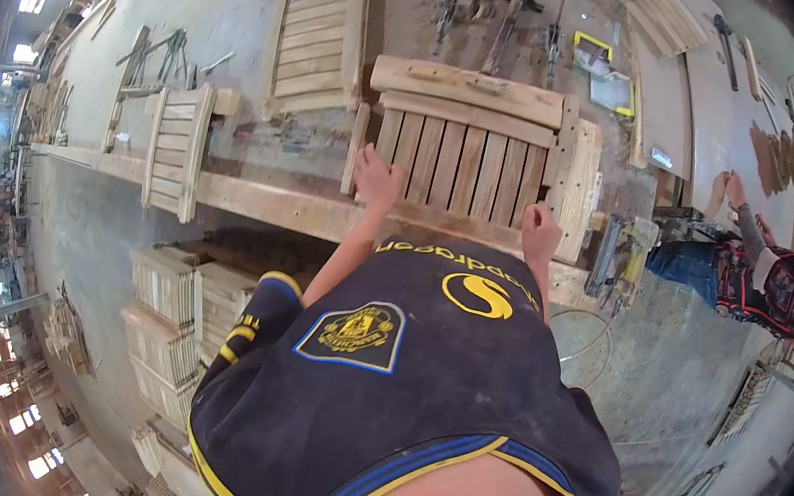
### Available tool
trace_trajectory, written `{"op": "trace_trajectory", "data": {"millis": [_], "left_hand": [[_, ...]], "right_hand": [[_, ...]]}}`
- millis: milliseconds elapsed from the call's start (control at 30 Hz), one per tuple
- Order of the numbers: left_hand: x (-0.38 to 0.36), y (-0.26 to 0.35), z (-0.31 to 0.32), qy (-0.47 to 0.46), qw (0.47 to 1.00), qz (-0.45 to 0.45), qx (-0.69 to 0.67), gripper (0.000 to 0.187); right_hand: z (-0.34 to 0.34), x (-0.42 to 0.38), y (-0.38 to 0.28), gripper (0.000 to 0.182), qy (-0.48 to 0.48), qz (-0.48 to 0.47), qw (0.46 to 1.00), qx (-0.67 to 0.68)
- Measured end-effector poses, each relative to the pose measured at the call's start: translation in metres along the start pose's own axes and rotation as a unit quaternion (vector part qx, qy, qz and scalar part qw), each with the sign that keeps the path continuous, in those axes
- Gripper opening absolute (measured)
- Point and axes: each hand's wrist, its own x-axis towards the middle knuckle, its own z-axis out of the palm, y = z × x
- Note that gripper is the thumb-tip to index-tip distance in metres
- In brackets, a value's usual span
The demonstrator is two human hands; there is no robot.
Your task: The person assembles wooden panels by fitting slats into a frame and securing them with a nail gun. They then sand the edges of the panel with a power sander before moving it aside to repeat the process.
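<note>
A slatted wooden panel (471, 154) lies on the workbench (255, 201) right in front of me. My left hand (378, 177) rests on its near left corner, fingers spread over the slats. At the near right edge my right hand (540, 231) is curled around the panel's rim. A dark jersey with yellow trim fills the lower half of the view.
Two more slatted panels (314, 48) (176, 146) lie on the bench to the left. Hammers and hand tools (502, 15) sit at the far side, a nail gun (623, 259) hangs at the right. Another person (757, 269) works at the right. Stacked panels (184, 312) stand below.
</note>
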Motion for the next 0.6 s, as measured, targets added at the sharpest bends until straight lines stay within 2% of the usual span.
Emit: {"op": "trace_trajectory", "data": {"millis": [67, 100, 167, 200, 267, 333, 400, 433, 500, 533, 567, 600], "left_hand": [[-0.013, -0.001, 0.029, -0.028, 0.997, -0.062, 0.043, 0.067], [-0.013, 0.005, 0.029, -0.031, 0.996, -0.064, 0.045, 0.067], [-0.01, 0.012, 0.023, -0.121, 0.983, -0.136, 0.027, 0.071], [-0.001, 0.014, 0.016, -0.121, 0.983, -0.133, 0.028, 0.071], [0.019, 0.017, 0.005, -0.194, 0.946, -0.258, 0.018, 0.077], [0.048, -0.016, 0.007, -0.241, 0.953, -0.186, 0.009, 0.075], [0.073, -0.012, -0.06, -0.326, 0.921, -0.127, -0.17, 0.063], [0.081, 0.025, -0.111, -0.41, 0.859, -0.19, -0.241, 0.055], [0.077, 0.055, -0.134, -0.493, 0.782, -0.176, -0.339, 0.047], [0.067, 0.061, -0.123, -0.487, 0.784, -0.105, -0.369, 0.045], [0.066, 0.065, -0.117, -0.513, 0.744, -0.082, -0.421, 0.035], [0.063, 0.091, -0.148, -0.47, 0.776, -0.107, -0.408, 0.032]], "right_hand": [[-0.009, -0.013, -0.019, 0.022, 0.01, 0.007, 1.0, 0.007], [-0.008, -0.017, -0.024, 0.022, 0.024, 0.011, 1.0, 0.016], [-0.006, -0.023, -0.019, 0.021, 0.013, 0.015, 0.999, 0.032], [-0.005, -0.024, -0.02, 0.019, 0.015, 0.013, 0.999, 0.043], [-0.004, -0.028, -0.022, 0.016, 0.031, 0.008, 0.998, 0.052], [-0.004, -0.035, -0.022, 0.017, 0.055, 0.027, 0.997, 0.054], [-0.013, -0.034, -0.019, 0.018, 0.083, 0.034, 0.995, 0.041], [-0.013, -0.035, -0.018, 0.02, 0.084, 0.057, 0.994, 0.03], [-0.012, -0.031, 0.007, 0.023, 0.07, 0.067, 0.995, 0.011], [-0.004, -0.025, 0.031, 0.024, 0.087, 0.043, 0.995, -0.026], [0.009, -0.009, 0.038, 0.025, 0.093, 0.006, 0.994, -0.051], [0.012, 0.001, 0.019, 0.028, 0.043, 0.054, 0.996, -0.05]]}}
